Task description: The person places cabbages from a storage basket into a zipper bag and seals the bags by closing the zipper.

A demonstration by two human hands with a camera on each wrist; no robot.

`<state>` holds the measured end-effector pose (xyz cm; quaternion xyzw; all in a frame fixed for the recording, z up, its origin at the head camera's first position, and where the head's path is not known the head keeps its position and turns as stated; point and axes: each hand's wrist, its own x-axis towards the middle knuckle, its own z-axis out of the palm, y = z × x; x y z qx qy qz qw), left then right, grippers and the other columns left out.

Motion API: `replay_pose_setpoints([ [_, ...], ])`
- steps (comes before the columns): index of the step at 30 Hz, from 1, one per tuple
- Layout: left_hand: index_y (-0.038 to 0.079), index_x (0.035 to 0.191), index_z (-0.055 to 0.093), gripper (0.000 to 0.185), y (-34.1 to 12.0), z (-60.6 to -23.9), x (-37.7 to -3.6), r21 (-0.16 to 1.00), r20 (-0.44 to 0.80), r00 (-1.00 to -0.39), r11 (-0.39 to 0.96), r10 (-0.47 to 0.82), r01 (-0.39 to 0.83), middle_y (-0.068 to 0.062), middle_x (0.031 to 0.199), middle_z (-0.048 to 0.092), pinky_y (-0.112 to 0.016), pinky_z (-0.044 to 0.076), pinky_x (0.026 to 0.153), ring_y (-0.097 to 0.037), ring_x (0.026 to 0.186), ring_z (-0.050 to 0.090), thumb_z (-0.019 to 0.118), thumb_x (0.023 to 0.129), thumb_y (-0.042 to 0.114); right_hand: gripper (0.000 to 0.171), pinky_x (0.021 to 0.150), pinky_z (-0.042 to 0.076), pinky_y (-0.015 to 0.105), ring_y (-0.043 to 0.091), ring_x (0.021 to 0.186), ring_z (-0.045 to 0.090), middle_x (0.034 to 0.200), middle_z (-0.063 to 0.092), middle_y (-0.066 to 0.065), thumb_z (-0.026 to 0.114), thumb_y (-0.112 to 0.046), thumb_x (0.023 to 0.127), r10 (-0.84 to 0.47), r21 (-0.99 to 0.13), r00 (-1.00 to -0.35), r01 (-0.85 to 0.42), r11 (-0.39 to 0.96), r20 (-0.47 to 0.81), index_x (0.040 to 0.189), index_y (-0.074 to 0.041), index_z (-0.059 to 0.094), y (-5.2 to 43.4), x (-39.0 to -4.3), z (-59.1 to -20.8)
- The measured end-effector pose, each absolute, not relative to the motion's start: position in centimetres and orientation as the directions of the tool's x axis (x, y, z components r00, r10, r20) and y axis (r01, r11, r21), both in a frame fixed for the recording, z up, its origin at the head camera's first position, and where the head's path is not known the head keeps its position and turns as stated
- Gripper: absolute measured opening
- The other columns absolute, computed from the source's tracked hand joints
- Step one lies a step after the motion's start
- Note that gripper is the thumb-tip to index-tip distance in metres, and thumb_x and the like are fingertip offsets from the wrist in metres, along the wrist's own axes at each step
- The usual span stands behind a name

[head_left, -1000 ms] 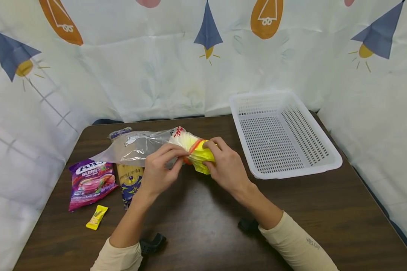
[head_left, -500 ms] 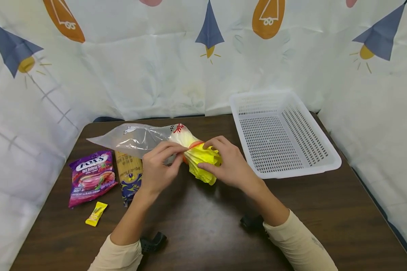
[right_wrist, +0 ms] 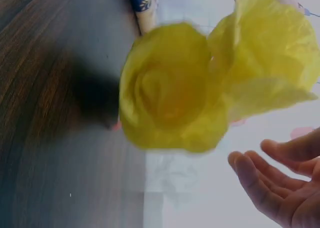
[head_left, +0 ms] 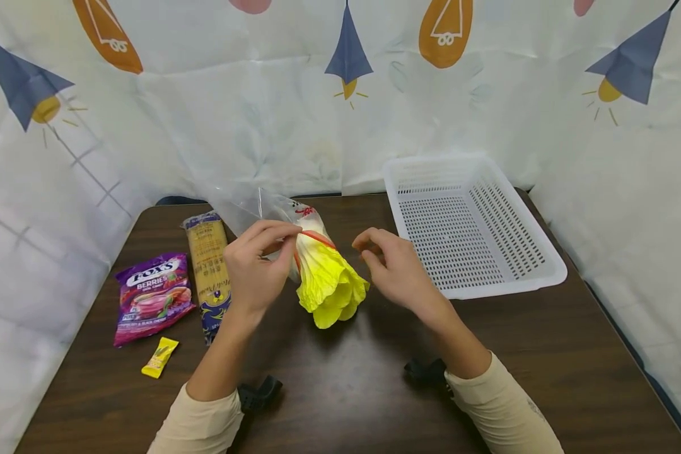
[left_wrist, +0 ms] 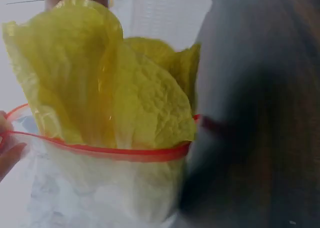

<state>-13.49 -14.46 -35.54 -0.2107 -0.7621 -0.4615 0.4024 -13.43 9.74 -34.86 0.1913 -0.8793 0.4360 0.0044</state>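
A napa cabbage (head_left: 329, 287) with yellow leaves sits partly inside a clear plastic bag (head_left: 244, 205). Its leafy end sticks out past the bag's red rim (head_left: 318, 238) and points toward the front of the table. My left hand (head_left: 259, 268) pinches that rim between thumb and fingers. In the left wrist view the red rim (left_wrist: 125, 154) runs around the leaves (left_wrist: 150, 98). My right hand (head_left: 397, 268) is to the right of the cabbage, apart from it. Its fingers are loosely bent, with nothing in them, as the hand (right_wrist: 280, 183) in the right wrist view shows.
A white perforated basket (head_left: 459, 239) stands at the back right. On the left lie a purple Fox's candy bag (head_left: 154, 299), a long spaghetti packet (head_left: 207, 252) and a small yellow wrapped packet (head_left: 160, 357). A printed white curtain (head_left: 295, 126) hangs behind the table.
My right hand has let go of the cabbage and moved right. The leafy end has swung down toward the front, more leaf shows, and the bag's tail has swung up and back.
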Motion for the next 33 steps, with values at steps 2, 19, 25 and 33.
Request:
replay_pose_setpoints([
  [2,0.004,0.095,0.084,0.011,-14.5,-35.2,-13.6,0.538,0.808,-0.586,0.481,-0.061,0.692,-0.009,0.092,0.078,-0.016,0.059,0.077,-0.022,0.079,0.075,0.075,0.09,-0.001,0.02,0.084,0.062,0.039,0.025,0.099,0.072,0.118,0.071,0.006,0.059,-0.004,0.102,-0.334,-0.764,-0.933,-0.312,0.565,0.134,0.116,-0.011,0.069,9.9,-13.4,-34.8],
  [19,0.004,0.095,0.083,0.008,-14.0,-32.7,-13.3,0.636,0.767,-0.602,0.39,-0.221,0.666,-0.009,0.093,0.078,-0.02,0.06,0.066,-0.012,0.082,0.073,0.076,0.092,0.005,0.044,0.095,0.057,0.044,0.027,0.112,0.064,0.135,0.063,0.01,0.063,-0.006,0.099,-0.501,-0.828,-0.833,-0.1,0.552,-0.234,0.141,-0.014,0.053,9.4,-14.0,-36.5],
  [25,0.004,0.096,0.084,0.009,-13.6,-32.6,-13.0,0.649,0.759,-0.607,0.349,-0.234,0.676,-0.009,0.094,0.078,-0.022,0.06,0.065,-0.014,0.081,0.073,0.076,0.091,0.004,0.064,0.092,0.058,0.044,0.026,0.109,0.064,0.152,0.048,0.016,0.06,0.006,0.092,-0.596,-0.941,-0.738,0.163,0.297,-0.316,0.151,-0.013,0.044,8.9,-14.9,-38.8],
  [33,-0.001,0.094,0.082,0.008,-14.0,-32.0,-12.7,0.652,0.758,-0.588,0.316,-0.281,0.69,-0.018,0.093,0.077,-0.021,0.06,0.065,-0.017,0.082,0.07,0.076,0.089,-0.002,0.053,0.086,0.059,0.028,0.029,0.119,0.059,0.148,0.052,0.017,0.065,0.005,0.093,-0.584,-0.966,-0.771,0.238,0.106,-0.254,0.144,-0.007,0.053,8.3,-15.3,-39.9],
])
